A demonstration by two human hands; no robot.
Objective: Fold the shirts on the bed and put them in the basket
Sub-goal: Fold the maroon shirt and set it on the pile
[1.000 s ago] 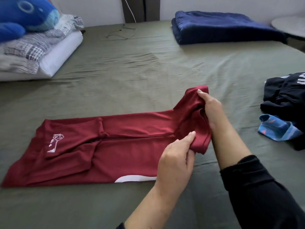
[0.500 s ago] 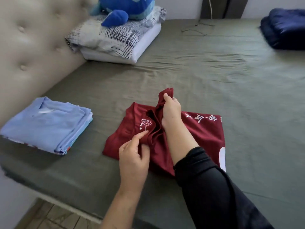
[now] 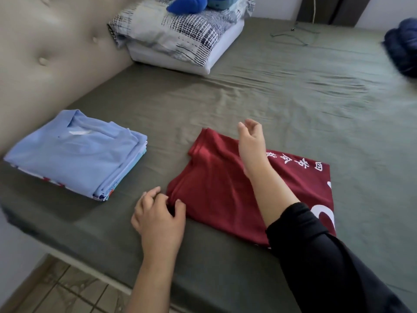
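Cloth of the red shirt (image 3: 225,188) looks soft, light, floppy: left hand (image 3: 158,220) pinches its near corner, right hand (image 3: 250,136) hovers released, so lift by folded edges.

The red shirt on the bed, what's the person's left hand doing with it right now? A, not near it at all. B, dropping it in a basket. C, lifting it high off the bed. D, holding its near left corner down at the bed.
D: the left hand has its fingers on the near left corner of the red shirt, which lies folded flat on the bed.
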